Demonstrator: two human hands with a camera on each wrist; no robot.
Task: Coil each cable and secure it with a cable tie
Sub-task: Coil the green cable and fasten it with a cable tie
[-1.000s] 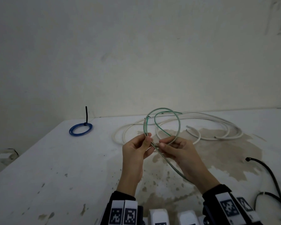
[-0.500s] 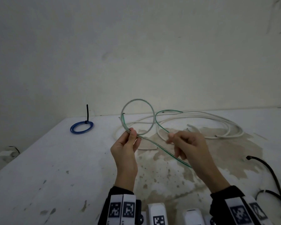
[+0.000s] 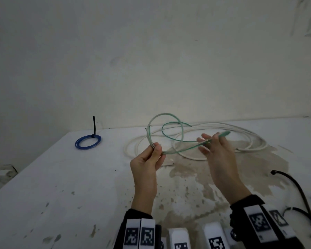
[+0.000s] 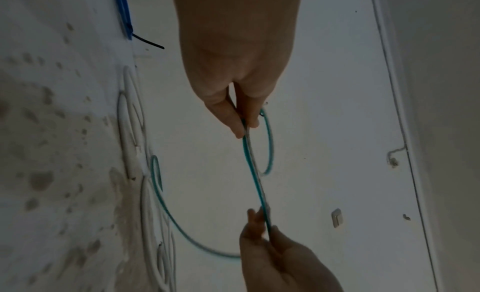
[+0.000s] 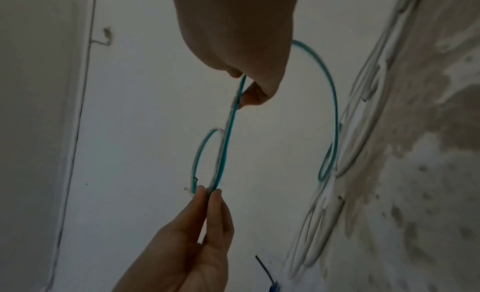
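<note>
1. Green-and-clear flat cable (image 3: 180, 150), thin and springy, is held in the air over the table (image 3: 61, 186), making one round loop that stands above the left hand (image 3: 147, 160).
2. That hand pinches the loop's crossing between thumb and fingertips; the right hand (image 3: 217, 150) pinches the cable's straight run further along, other fingers spread, and the free end arcs back down toward the table.
3. White cable (image 3: 241, 133), thicker and round, lies in loose, untied loops on the far side of the table, behind both hands.
4. Blue cable (image 3: 88, 142) lies flat as a neat small ring near the table's far left edge, bound by a black cable tie (image 3: 94, 125) whose tail stands upright.
5. Black cable ties (image 3: 294, 187) lie curved by the right edge.
6. Painted table top is white, chipped and blotched brown below the hands.
</note>
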